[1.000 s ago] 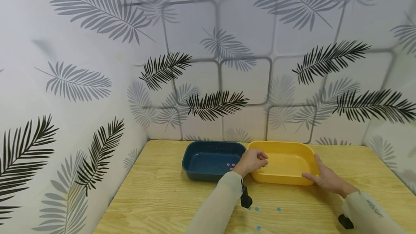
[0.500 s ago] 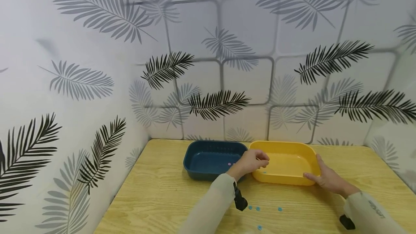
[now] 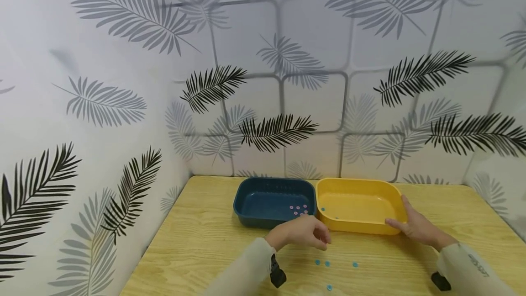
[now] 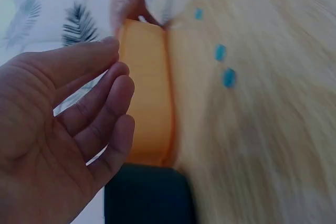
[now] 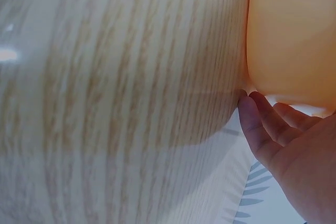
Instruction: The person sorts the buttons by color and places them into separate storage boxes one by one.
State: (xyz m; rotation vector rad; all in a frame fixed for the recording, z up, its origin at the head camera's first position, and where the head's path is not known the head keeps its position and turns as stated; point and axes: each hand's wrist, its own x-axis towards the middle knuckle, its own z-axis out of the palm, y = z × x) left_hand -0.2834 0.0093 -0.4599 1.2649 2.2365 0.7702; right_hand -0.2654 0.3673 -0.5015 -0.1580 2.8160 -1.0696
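My left hand (image 3: 302, 232) hovers just in front of the two basins, its fingers loosely bent. In the left wrist view no object shows between its thumb and fingers. My right hand (image 3: 420, 227) rests against the right end of the yellow basin (image 3: 357, 227), thumb at the front rim and extended fingers along the end wall (image 5: 294, 40). Inside that basin, near its left side, lie a blue button (image 3: 323, 209) and a second blue button (image 3: 336, 218). Several pink buttons (image 3: 297, 208) sit in the dark blue basin (image 3: 255, 221), partly hidden by my left hand.
Several blue buttons (image 3: 327, 264) lie scattered on the wood-grain table (image 3: 197, 241) in front of the yellow basin. The basins stand side by side near the leaf-patterned wall (image 3: 263, 104) at the back.
My left hand has come out from over the yellow basin, back toward me and slightly left. Blue buttons inside that basin are now uncovered. My right hand keeps its place.
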